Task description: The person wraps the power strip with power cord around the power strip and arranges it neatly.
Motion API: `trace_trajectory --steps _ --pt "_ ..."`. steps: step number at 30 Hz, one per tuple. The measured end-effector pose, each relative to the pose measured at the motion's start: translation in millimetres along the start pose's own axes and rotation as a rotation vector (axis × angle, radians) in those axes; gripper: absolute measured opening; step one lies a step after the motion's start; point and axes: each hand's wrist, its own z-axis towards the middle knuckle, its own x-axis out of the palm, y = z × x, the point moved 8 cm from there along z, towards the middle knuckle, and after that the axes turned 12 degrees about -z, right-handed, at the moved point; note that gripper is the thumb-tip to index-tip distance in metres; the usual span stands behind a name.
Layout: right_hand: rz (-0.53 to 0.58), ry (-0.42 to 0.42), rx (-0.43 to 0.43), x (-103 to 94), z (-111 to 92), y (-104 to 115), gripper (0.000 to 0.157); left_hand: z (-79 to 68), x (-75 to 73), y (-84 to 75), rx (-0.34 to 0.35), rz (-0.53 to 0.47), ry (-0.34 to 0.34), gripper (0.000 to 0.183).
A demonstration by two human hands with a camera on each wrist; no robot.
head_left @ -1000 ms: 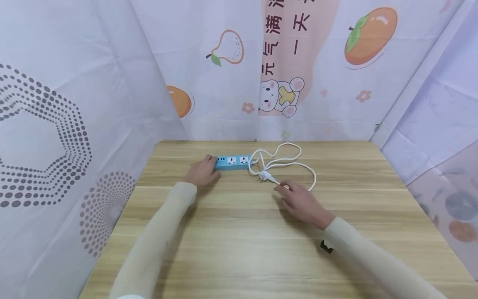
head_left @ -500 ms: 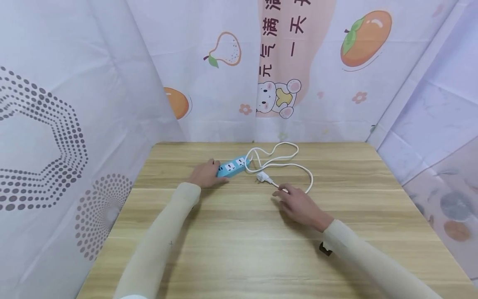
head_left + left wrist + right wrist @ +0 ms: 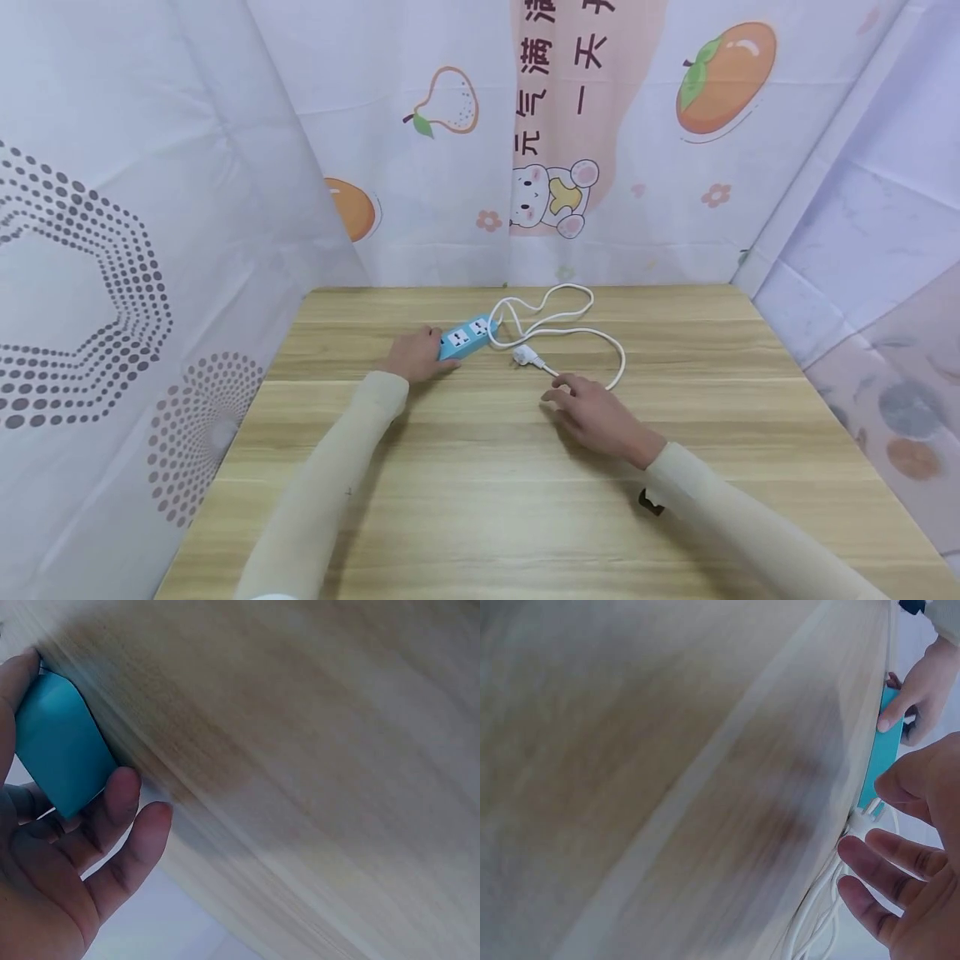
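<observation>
A light blue power strip (image 3: 471,333) with white socket faces lies slantwise on the table, its near end to the left. My left hand (image 3: 415,354) grips that end. In the left wrist view, thumb and fingers sit on opposite sides of the blue end (image 3: 66,739). A white cord (image 3: 587,330) loops out from the strip's far end to a white plug (image 3: 527,356) lying on the table. My right hand (image 3: 600,417) is just right of the plug, by the cord, fingers loosely bent. The right wrist view shows nothing held in the right hand (image 3: 930,847).
The wood-grain table (image 3: 480,483) reaches back to a printed curtain (image 3: 465,167). More curtains hang along the left (image 3: 247,192) and right (image 3: 862,217) sides. A small dark object (image 3: 651,502) shows under the right cuff.
My left hand has pulled the strip's left end nearer, turning the strip from level to slanted. The right hand has stayed near the cord, its fingers parting a little. The head view has shifted slightly.
</observation>
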Motion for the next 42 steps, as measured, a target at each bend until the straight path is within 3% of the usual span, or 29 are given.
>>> trace_trajectory --steps 7,16,21,28,32,35,39,42 --pt "-0.024 -0.017 0.000 -6.5 2.9 2.8 0.030 -5.0 -5.1 0.3 0.006 0.032 -0.015 0.081" --pt "-0.041 -0.013 0.001 -6.3 1.5 1.7 0.029 -23.8 -26.9 -8.2 0.061 0.122 -0.107 0.077" --pt "-0.021 -0.020 0.007 -3.7 -0.1 -1.8 0.030 -38.8 -44.2 -17.8 0.097 0.126 -0.194 0.073" --pt "-0.007 0.000 0.014 -0.8 -0.5 -5.5 0.030 -62.9 -73.3 -37.8 0.168 0.095 -0.372 0.067" --pt "-0.003 0.004 0.018 -0.1 0.8 -5.5 0.030 -73.9 -85.8 -47.5 0.194 0.086 -0.431 0.065" --pt "0.002 -0.035 0.050 -4.6 3.7 -6.3 0.027 -81.5 -92.4 -55.0 0.216 0.082 -0.452 0.063" --pt "0.051 -0.150 0.179 -26.8 10.0 -10.5 0.027 -93.6 -94.7 -72.0 0.324 0.193 -0.499 0.063" --pt "0.096 -0.253 0.230 -47.2 19.2 -12.0 0.037 -101.8 -91.4 -83.7 0.404 0.274 -0.541 0.064"
